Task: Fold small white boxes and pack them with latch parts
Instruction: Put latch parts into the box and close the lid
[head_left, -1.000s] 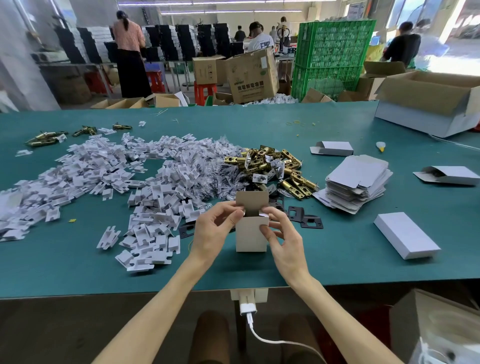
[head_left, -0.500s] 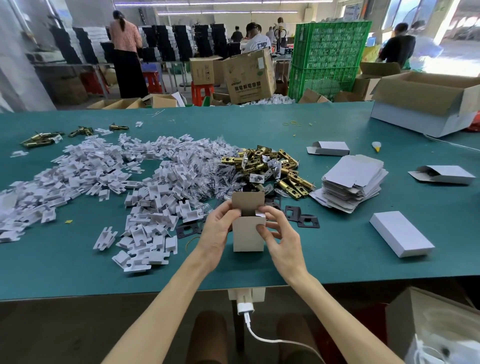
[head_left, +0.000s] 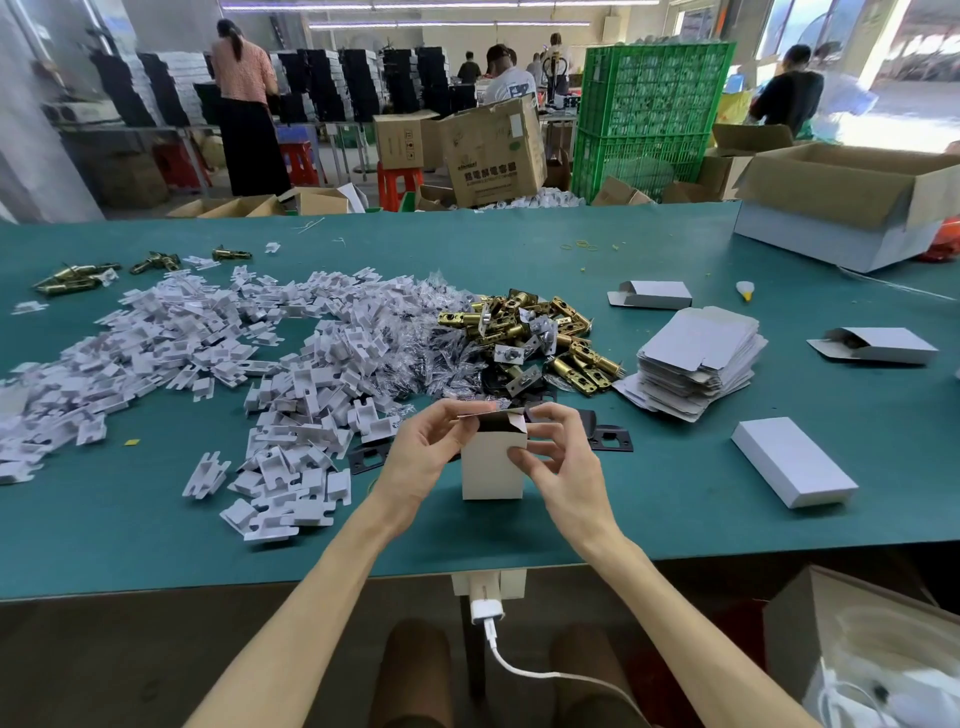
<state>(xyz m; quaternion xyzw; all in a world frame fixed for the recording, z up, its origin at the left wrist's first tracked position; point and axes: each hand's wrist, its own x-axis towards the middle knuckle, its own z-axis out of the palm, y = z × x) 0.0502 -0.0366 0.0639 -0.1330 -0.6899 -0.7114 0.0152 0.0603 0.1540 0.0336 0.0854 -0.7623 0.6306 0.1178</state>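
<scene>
1. Position: the white box (head_left: 492, 470) stands upright on the green table (head_left: 156, 530), near the front edge and between the two hands. Its top is open and the inside is dark, so we cannot tell what it holds.
2. Grip: the left hand (head_left: 418, 457) pinches the box by its top flap (head_left: 485, 414), thumb against fingertips. The right hand (head_left: 561, 457) curls its fingers round the right wall and presses its thumb on the front panel.
3. Material, our judgement: thin card, very light, stiff across each panel, weak at the creases and the open mouth. It should dent under a hard squeeze and tip easily while it stands on end.
4. Hold points: we favour the side walls close to the vertical edges, where the card is stiffest. The flap is best taken near its fold line, not at the free tip, which would bend.
5. The latch parts (head_left: 524, 332) lie in a heap just beyond the box. They look like brass and steel, so we judge them heavy for their size, rigid and smooth. We would grasp one by the barrel.
6. A loaded box probably needs support from beneath, since the bottom closure carries the weight.
7. The flat blanks (head_left: 696, 358) are stacked to the right of the heap. A closed box (head_left: 792, 462) lies flat, well apart to the right.
</scene>
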